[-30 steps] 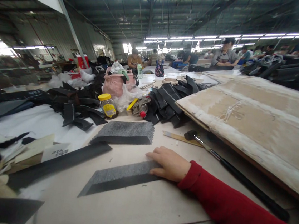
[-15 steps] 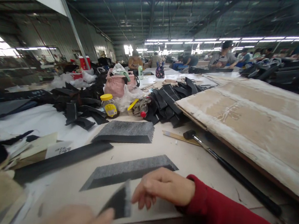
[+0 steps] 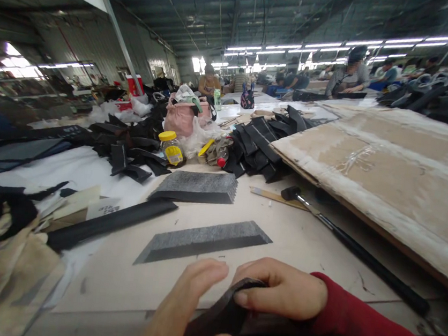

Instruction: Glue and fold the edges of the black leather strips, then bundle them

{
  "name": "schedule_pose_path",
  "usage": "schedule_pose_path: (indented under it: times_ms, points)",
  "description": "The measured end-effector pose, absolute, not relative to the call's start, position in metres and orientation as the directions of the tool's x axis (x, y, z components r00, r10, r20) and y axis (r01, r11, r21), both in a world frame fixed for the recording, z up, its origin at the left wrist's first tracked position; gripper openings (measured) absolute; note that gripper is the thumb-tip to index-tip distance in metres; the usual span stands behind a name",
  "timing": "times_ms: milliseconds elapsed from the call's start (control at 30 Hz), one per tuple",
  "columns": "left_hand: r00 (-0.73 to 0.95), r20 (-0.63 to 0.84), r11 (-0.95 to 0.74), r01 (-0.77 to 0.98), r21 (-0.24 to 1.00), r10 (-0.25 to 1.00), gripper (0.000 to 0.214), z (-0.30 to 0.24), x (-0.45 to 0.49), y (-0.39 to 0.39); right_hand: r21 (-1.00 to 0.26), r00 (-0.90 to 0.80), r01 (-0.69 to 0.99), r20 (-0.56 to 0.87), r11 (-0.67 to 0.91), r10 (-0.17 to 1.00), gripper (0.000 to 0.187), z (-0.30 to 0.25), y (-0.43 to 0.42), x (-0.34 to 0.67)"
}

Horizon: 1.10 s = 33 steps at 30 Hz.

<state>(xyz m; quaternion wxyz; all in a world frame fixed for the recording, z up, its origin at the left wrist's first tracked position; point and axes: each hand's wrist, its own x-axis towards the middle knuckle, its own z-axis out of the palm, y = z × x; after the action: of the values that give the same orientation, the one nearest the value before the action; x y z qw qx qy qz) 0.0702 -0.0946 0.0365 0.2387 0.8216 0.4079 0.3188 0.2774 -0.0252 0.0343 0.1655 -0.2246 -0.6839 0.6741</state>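
Observation:
My right hand (image 3: pixel 279 287) pinches one end of a black fabric strip (image 3: pixel 221 318), which is bent and curls up under the thumb. Around the strip's other part is my left hand (image 3: pixel 184 306), its fingers stretched out and its thumb apart; whether its palm touches the strip is hidden. Just beyond the hands, a single flat strip with a grey face and black edge (image 3: pixel 207 241) lies on the pale table (image 3: pixel 111 268). Farther back sits a fanned stack of similar grey-faced strips (image 3: pixel 195 186).
A long black-handled hammer (image 3: pixel 360 253) lies at right, beside a wooden ruler (image 3: pixel 277 198) and a large cardboard sheet (image 3: pixel 387 159). Behind the stack stand a yellow-lidded jar (image 3: pixel 171 148) and a pink bag (image 3: pixel 181 117). Fabric scraps (image 3: pixel 22 269) cover the left; a co-worker (image 3: pixel 347 77) sits far back.
My right hand has come down onto the dark strip and now grips its end. My left hand has moved right and up, its fingers spreading. The view has shifted slightly.

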Motion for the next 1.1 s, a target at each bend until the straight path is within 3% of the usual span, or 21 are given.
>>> schedule_pose_path:
  times_ms: [33,100,200,367,533,700,1100]
  points:
    - [0.454,0.178,-0.418,0.51,0.752,0.873,0.054,0.037,0.068,-0.094,-0.996,-0.838,0.069,-0.031,0.051,0.545,0.027,0.039,-0.026,0.279]
    - [0.506,-0.113,-0.172,0.483,0.859,0.855,0.051,0.04,0.066,-0.093,-0.991,-0.805,0.057,0.028,0.124,0.593,0.025,0.048,-0.025,0.283]
    - [0.513,-0.312,0.018,0.499,0.866,0.799,0.039,0.047,0.058,-0.092,-0.977,-0.71,0.119,0.041,0.177,0.703,0.024,0.057,-0.018,0.297]
    - [0.316,-0.295,0.085,0.541,0.837,0.902,0.038,0.049,0.013,-0.085,-0.937,-0.539,0.299,-0.009,0.182,0.842,0.03,0.05,0.001,0.324]
    - [0.088,-0.197,0.119,0.539,0.834,0.976,0.046,0.05,-0.027,-0.066,-0.881,-0.485,0.435,-0.055,0.187,0.873,0.039,0.042,0.013,0.329]
    - [0.058,-0.104,0.062,0.497,0.865,0.993,0.044,0.056,-0.044,-0.041,-0.798,-0.435,0.562,-0.06,0.219,0.898,0.042,0.037,0.028,0.324]
    - [0.068,-0.158,0.088,0.591,0.802,0.985,0.05,0.02,-0.057,-0.019,-0.504,-0.427,0.804,-0.12,0.316,0.896,0.046,0.007,0.045,0.306]
